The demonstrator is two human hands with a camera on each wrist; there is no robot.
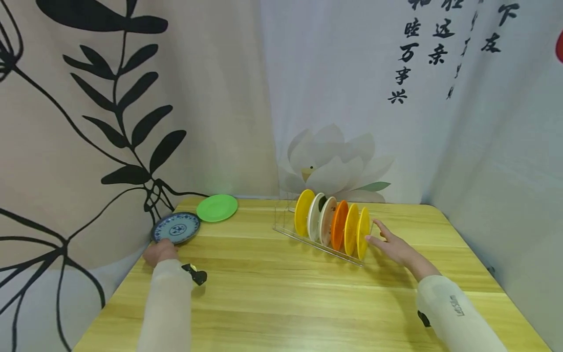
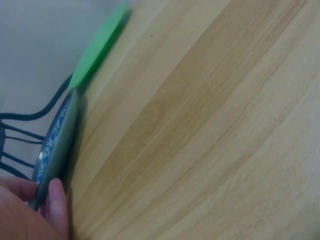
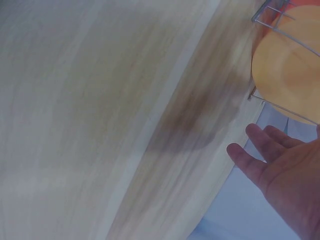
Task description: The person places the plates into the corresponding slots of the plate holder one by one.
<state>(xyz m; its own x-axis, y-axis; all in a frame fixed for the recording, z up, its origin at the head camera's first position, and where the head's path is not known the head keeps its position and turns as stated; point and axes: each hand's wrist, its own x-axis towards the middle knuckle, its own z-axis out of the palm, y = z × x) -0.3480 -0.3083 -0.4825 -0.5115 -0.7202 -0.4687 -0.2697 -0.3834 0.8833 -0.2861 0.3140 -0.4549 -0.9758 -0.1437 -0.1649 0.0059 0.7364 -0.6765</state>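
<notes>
At the table's left edge my left hand (image 1: 161, 252) pinches the near rim of a blue-and-white patterned plate (image 1: 177, 228). In the left wrist view the thumb is above that plate (image 2: 56, 142) and the fingers are under its edge. Just behind it lies a green plate (image 1: 217, 208). My right hand (image 1: 392, 244) is at the right end of a wire dish rack (image 1: 321, 248), its fingers spread beside the outermost yellow plate (image 1: 363, 233). The right wrist view shows these fingers (image 3: 267, 145) extended near the rack's wire, holding nothing.
Inside the rack several plates stand on edge, among them an orange plate (image 1: 339, 225), a white plate (image 1: 314, 217) and a yellow plate (image 1: 303, 213) at the left end. A printed curtain (image 1: 220, 98) hangs behind the wooden table (image 1: 264, 303).
</notes>
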